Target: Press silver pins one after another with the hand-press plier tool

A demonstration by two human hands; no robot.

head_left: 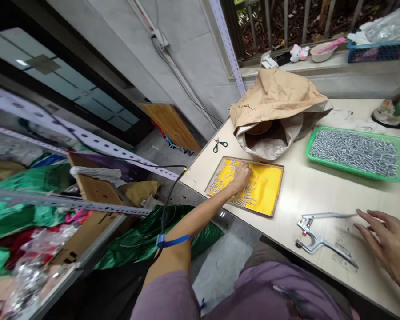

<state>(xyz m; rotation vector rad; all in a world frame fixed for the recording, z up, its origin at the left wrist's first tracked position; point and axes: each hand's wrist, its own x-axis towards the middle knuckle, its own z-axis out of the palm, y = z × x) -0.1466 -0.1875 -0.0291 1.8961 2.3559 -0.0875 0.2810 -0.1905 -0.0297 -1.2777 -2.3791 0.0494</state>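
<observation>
My left hand (pixel 242 177) reaches down into a shallow tray with a yellow bottom (pixel 266 195), its fingers curled and pressed together. Small silvery metal pins (pixel 246 195) lie scattered around it, mostly on the tray's left half; whatever sits between the fingertips is hidden. On the right, my right hand (pixel 383 240) is held with fingers apart and nothing in it. Its fingertips are close to the upper handle of metal hand-press pliers (pixel 316 242), which lie with jaws spread on the table; I cannot tell whether they touch.
A green plastic tub (pixel 356 174) heaped with similar metal pieces stands at the right. Behind the yellow tray slumps a brown paper sack (pixel 276 102), mouth toward me. Green-handled scissors (pixel 220 144) lie near the table's left edge. A perforated metal post (pixel 228 46) rises behind.
</observation>
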